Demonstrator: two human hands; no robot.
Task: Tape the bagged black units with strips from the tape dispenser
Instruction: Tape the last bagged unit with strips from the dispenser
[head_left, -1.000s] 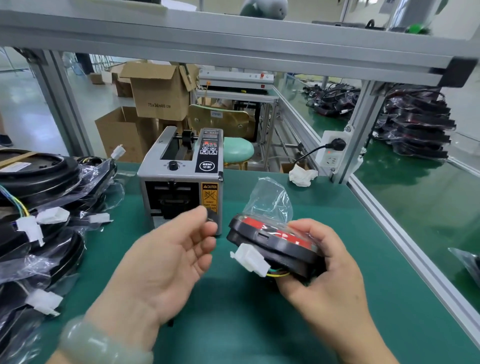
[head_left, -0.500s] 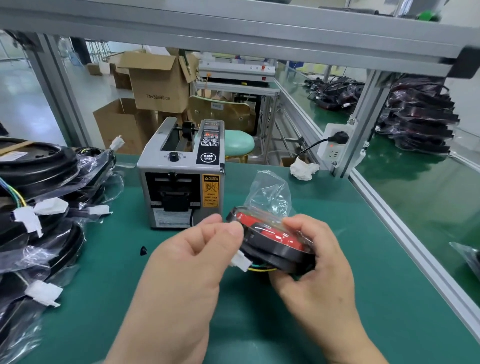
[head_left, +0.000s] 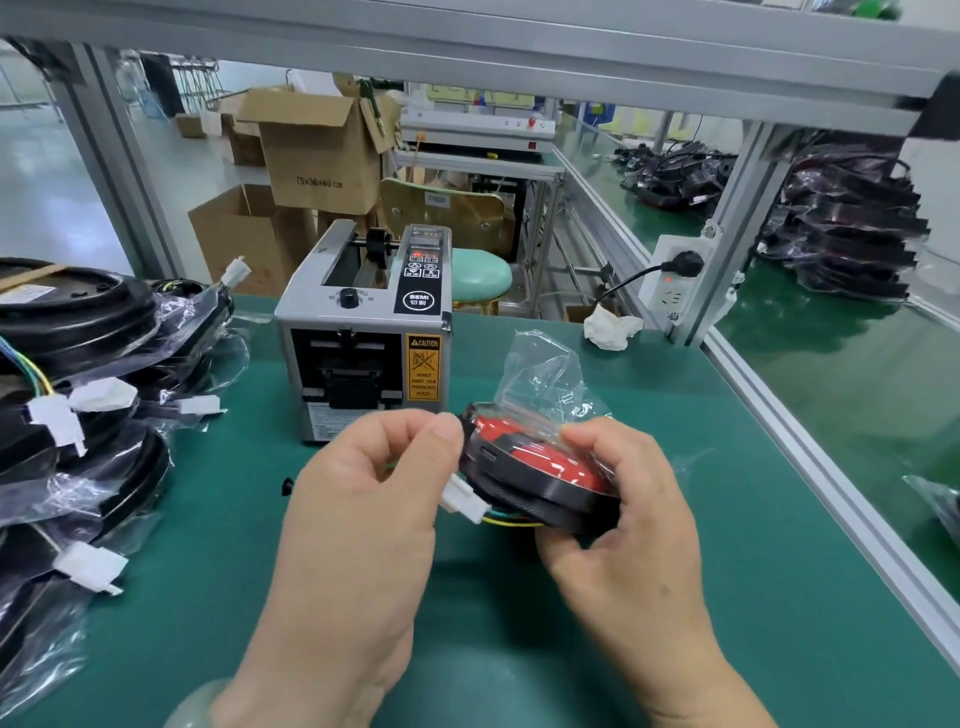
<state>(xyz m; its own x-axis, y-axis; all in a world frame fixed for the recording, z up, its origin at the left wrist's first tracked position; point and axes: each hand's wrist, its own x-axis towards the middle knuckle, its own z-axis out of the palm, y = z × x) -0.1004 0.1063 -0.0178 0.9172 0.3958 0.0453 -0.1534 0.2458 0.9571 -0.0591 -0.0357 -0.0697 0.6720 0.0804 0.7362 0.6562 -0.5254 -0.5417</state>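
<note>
The right hand (head_left: 623, 530) grips the bagged black unit (head_left: 540, 483), fingers curled under it and thumb pressing on top, lifted off the green table (head_left: 727, 597). The left hand (head_left: 358, 519) has thumb and forefinger pinched together right at the unit's left rim; tape strip or bag film, can't tell. The tape dispenser (head_left: 363, 343) stands just beyond those fingers, and a pile of bagged units (head_left: 78, 364) lies well to their left.
</note>
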